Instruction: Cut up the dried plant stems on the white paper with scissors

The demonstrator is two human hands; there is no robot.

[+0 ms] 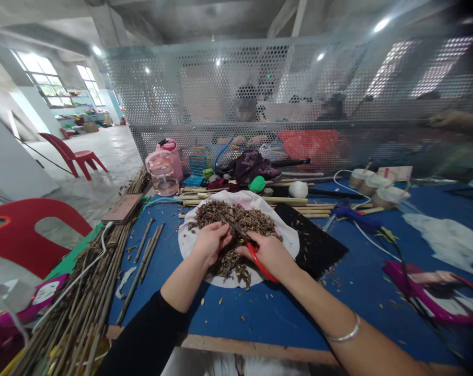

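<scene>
A pile of brown dried plant bits [246, 215] covers much of a white round cloth [293, 241] on the blue tabletop. Over the near side of the pile, my right hand [270, 255] grips red-handled scissors [262, 265], whose dark blades point up and left into the bits. Just left of the blades, my left hand [212, 243] has its fingers pinched together. Whatever lies between those fingertips is too small to make out. A black cloth [322, 245] lies to the right, partly under the white one.
Bundled dry stalks [83, 292] run along the table's left edge, with a phone [122, 208] on them. Bamboo sticks [314, 209], yarn balls [298, 189] and a clear pink jug [163, 172] stand behind. Several cups [387, 196] are at right, before a perforated metal screen [153, 94].
</scene>
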